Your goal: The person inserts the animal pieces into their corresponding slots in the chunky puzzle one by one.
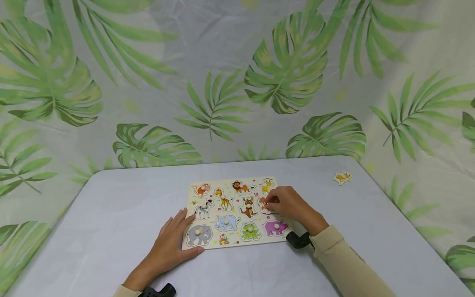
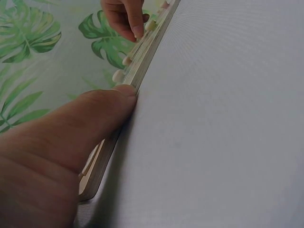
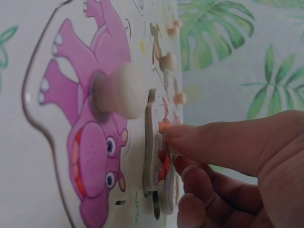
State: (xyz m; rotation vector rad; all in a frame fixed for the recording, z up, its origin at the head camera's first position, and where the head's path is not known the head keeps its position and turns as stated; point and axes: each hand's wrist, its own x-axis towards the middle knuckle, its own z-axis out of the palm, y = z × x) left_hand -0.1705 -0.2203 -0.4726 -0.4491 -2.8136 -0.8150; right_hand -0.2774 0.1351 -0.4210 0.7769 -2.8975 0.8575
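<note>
A wooden knob puzzle board [image 1: 233, 243] with animal pieces lies on the white table. My right hand [image 1: 287, 205] is over the board's right side, its thumb and fingertips pinching an orange striped tiger piece [image 3: 163, 142]. In the right wrist view that piece stands slightly proud of the board, beside the purple hippo piece [image 3: 102, 114]; its knob is hidden by my fingers. My left hand [image 1: 170, 239] rests at the board's front left corner, fingers spread along the left side. Its thumb [image 2: 102, 107] touches the front edge, near the elephant piece [image 1: 199, 235].
A small yellow animal piece [image 1: 342, 177] lies apart at the table's back right. On the board are zebra [image 1: 203, 210], rhino [image 1: 227, 223], frog [image 1: 250, 232] and several other animals. A leaf-patterned cloth [image 1: 222, 103] hangs behind the table [image 1: 122, 206].
</note>
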